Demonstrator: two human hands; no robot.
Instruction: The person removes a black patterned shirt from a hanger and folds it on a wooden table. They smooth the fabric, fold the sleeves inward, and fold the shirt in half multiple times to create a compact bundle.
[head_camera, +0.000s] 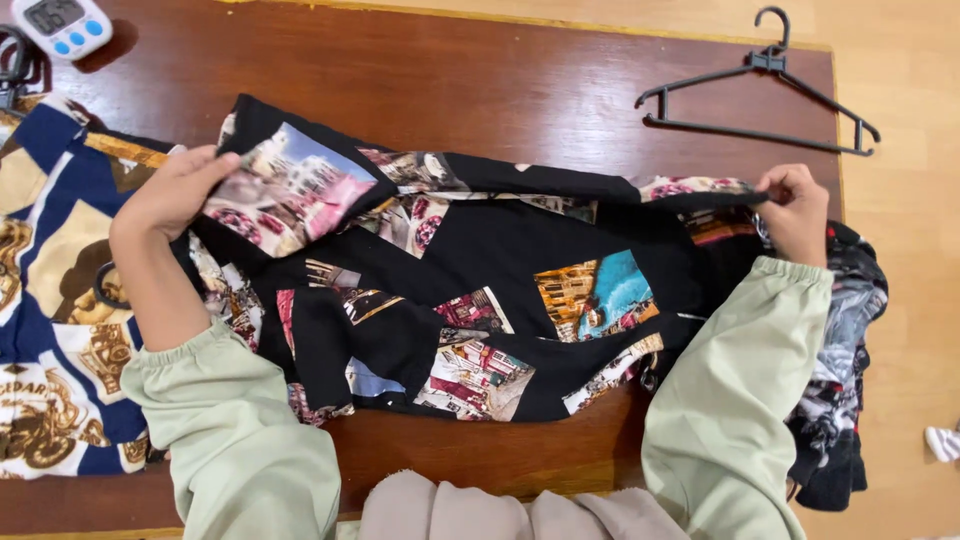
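Note:
A black garment (500, 250) printed with colourful building pictures lies spread across a dark wooden table (480, 90). My left hand (175, 190) pinches its upper left edge, where the cloth folds over. At the upper right end my right hand (797, 210) grips the folded edge of the same garment. Both arms wear pale green sleeves and reach in from the bottom.
A navy, gold and white patterned cloth (50, 300) lies at the left. A black and grey printed garment (845, 350) sits bunched at the right table edge. A black plastic hanger (760, 95) rests at the far right; a white digital timer (62, 25) is at the far left corner.

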